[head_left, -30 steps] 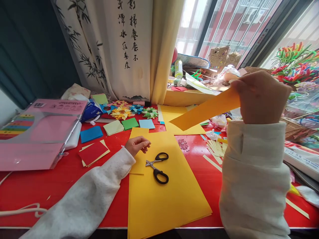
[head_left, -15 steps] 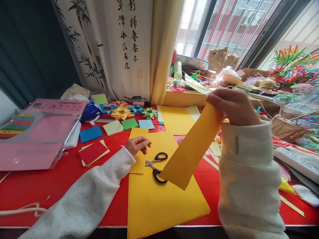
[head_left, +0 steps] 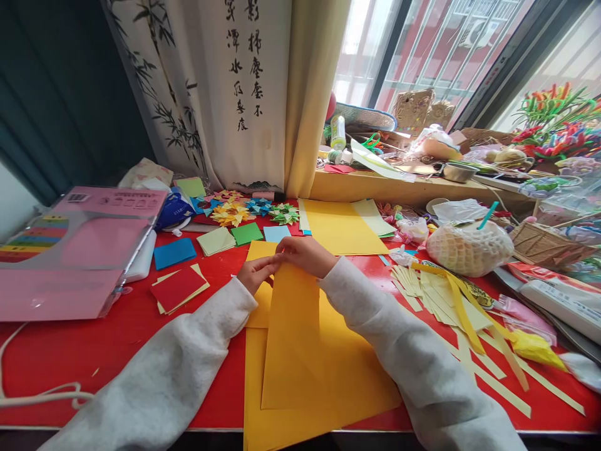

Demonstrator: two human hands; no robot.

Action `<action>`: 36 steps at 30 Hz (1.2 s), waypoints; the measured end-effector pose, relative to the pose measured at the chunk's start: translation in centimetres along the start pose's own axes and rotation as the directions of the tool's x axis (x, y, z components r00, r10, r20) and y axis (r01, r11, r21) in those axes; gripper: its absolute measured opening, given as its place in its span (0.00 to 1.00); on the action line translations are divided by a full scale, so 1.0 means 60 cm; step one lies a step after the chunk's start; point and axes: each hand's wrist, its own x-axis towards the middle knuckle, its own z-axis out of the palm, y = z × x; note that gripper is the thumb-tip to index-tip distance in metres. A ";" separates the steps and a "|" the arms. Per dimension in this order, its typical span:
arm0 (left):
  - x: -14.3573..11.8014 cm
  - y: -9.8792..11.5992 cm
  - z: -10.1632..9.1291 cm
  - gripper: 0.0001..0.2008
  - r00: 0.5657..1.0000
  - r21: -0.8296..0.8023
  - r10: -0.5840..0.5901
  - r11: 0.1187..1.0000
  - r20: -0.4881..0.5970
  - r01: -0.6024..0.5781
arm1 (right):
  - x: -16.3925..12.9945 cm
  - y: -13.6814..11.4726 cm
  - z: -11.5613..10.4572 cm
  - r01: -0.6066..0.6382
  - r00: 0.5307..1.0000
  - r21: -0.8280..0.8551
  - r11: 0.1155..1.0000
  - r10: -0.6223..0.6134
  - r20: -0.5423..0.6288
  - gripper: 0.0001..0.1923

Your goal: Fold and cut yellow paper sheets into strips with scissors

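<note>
The right hand (head_left: 305, 255) and the left hand (head_left: 257, 273) meet at the far end of an orange paper strip (head_left: 292, 338), fingertips pinching or pressing its top edge; from this angle I cannot tell whether either hand truly grips the paper or only rests on it. The strip runs from under the hands straight toward the near table edge, lying flat on a larger orange sheet (head_left: 361, 382) that overhangs the front of the red table (head_left: 117, 338). A smaller orange piece (head_left: 261, 304) shows beneath the left wrist. Just beyond the hands lie a yellow sheet (head_left: 342, 228) and small coloured squares (head_left: 220, 241), with folded paper stars (head_left: 256, 212) behind them near the curtain (head_left: 263, 94). To the left sit a red square pad (head_left: 176, 288) and a pink paper pack (head_left: 79, 250). To the right, well apart from the hands, lie pale paper offcuts (head_left: 451, 300) and a white net bag (head_left: 469, 247)
</note>
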 end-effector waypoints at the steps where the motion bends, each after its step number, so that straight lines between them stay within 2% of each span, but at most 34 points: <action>1: 0.001 -0.002 -0.001 0.17 1.000 0.010 0.000 1.000 -0.014 0.001 | -0.001 0.001 0.000 0.006 1.000 -0.013 1.000 -0.006 0.003 0.09; 4: 0.004 -0.004 -0.004 0.16 0.999 0.041 -0.002 0.999 -0.051 0.004 | -0.002 -0.001 0.005 0.009 1.000 -0.081 0.997 -0.011 -0.025 0.07; 10: 0.003 0.003 -0.005 0.14 0.996 0.042 0.010 0.999 -0.092 -0.006 | -0.002 -0.007 0.010 -0.053 0.984 -0.188 0.981 0.020 -0.175 0.11; 16: -0.007 0.012 0.003 0.11 0.998 0.040 0.063 0.997 0.021 -0.064 | -0.003 0.012 -0.035 -0.126 0.946 -0.224 0.966 0.050 -0.320 0.12; 20: -0.010 0.018 0.008 0.10 0.994 0.077 0.106 0.991 0.030 -0.108 | -0.008 0.021 -0.060 -0.133 0.932 -0.213 0.968 0.049 -0.360 0.13; 25: -0.011 0.020 0.010 0.11 0.990 0.097 0.129 0.986 0.058 -0.134 | -0.011 0.026 -0.073 -0.154 0.917 -0.225 0.962 0.055 -0.395 0.13; 31: -0.015 0.013 0.013 0.10 0.981 0.128 0.132 0.980 0.139 -0.150 | -0.019 0.060 -0.118 -0.253 0.835 -0.196 0.947 0.112 -0.539 0.11; 33: -0.018 0.009 0.017 0.09 0.975 0.117 0.149 0.978 0.166 -0.170 | -0.029 0.078 -0.144 -0.287 0.776 -0.174 0.942 0.122 -0.619 0.12; 35: -0.021 0.005 0.021 0.09 0.965 0.093 0.154 0.980 0.212 -0.176 | -0.046 0.097 -0.177 -0.329 0.694 -0.142 0.934 0.137 -0.707 0.13; 36: -0.021 0.003 0.022 0.09 0.962 0.086 0.146 0.982 0.232 -0.170 | -0.057 0.106 -0.194 -0.338 0.675 -0.128 0.933 0.145 -0.723 0.14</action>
